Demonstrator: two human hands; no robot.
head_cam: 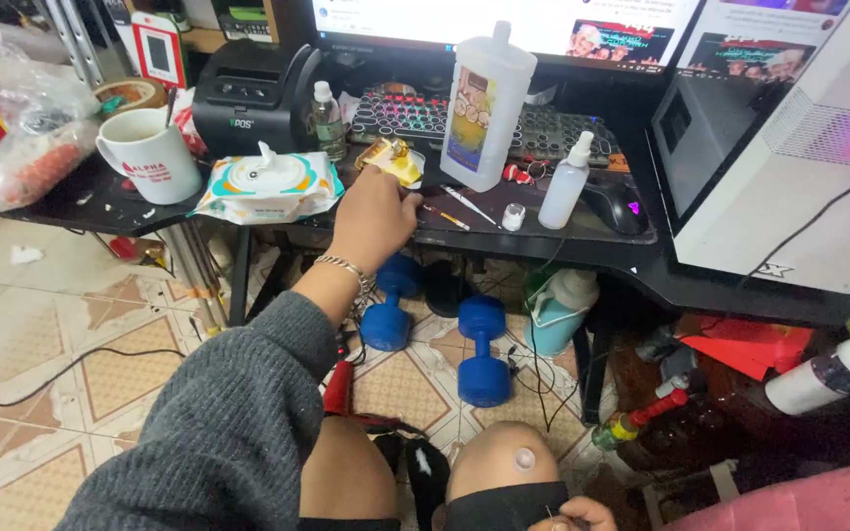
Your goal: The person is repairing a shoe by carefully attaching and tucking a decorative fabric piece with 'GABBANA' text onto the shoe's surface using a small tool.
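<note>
Black bench (543,258) near the frame's middle, full of bottles.
We see our left hand (374,218) closed on a yellow packet (393,159); our right hand (575,515), low down, pinches a thin needle (549,512).

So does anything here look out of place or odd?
Yes: two blue dumbbells lie on the tiled floor under the desk among loose cables, and a small spray bottle lies tipped nearby. The left hand reaches a yellow wrapped item.
</note>
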